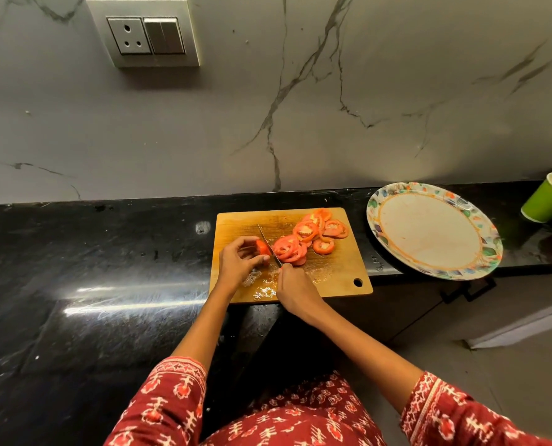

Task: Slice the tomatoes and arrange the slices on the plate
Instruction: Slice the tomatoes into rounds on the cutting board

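Slicing was nearly done: the left hand (239, 259) pinched the last tomato end (262, 247) on the board (339, 275) while the right hand (295, 292) gripped the knife (269, 244), and next the slices (307, 238) would need moving to the bare plate (429, 233).

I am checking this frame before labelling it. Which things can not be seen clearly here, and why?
- Knife handle: head view, hidden inside the right hand.
- Tomato piece: mostly covered by the left hand; how much remains is unclear.
- Green cup: cut off by the right edge.
- Number of tomato slices: they overlap, too small to count.
- Plate pattern: too small to make out.
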Action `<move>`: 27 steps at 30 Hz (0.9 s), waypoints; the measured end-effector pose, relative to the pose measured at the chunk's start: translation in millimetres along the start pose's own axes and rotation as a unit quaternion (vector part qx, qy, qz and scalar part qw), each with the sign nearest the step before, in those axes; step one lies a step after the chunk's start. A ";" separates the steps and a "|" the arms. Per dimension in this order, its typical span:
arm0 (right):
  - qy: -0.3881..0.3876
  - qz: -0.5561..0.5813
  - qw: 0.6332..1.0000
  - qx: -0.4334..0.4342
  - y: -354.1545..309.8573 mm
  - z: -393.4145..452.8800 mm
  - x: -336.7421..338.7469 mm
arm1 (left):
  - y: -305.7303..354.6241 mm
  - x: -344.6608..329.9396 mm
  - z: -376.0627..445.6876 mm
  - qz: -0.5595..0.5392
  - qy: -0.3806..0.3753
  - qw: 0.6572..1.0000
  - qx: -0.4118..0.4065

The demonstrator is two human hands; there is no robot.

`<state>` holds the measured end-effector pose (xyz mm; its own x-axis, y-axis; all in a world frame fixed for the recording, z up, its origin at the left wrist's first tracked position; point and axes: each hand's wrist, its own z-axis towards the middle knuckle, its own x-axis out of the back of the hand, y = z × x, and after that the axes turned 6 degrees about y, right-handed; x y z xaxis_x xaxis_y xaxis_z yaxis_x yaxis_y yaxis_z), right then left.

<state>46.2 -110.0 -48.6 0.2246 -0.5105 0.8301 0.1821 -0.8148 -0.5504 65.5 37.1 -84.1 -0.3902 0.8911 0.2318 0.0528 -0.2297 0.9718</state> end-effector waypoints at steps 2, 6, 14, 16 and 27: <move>-0.005 -0.001 1.000 -0.006 -2.8 2.9 0.7 | 1.8 -0.6 -0.4 0.003 -0.006 1.000 -0.002; -0.015 -0.020 0.999 -0.020 -8.4 9.4 -0.7 | 1.8 -1.8 -0.4 0.008 -0.002 1.000 -0.007; -0.003 -0.047 0.999 -0.016 0.6 -5.2 -2.5 | 2.1 -5.3 -2.7 0.000 0.031 1.000 0.002; -0.005 -0.050 0.999 -0.017 -1.0 -2.7 -3.0 | 3.0 -5.7 -3.1 0.000 0.033 0.999 0.007; -0.011 -0.027 0.999 -0.014 5.8 -1.3 -10.5 | 1.6 -4.4 -4.8 -0.008 0.031 0.999 0.010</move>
<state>43.6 -109.7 -60.4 0.2369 -0.4587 0.8565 0.1676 -0.8490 -0.5010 62.9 31.0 -83.7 -0.4483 0.8682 0.2128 0.0633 -0.2066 0.9764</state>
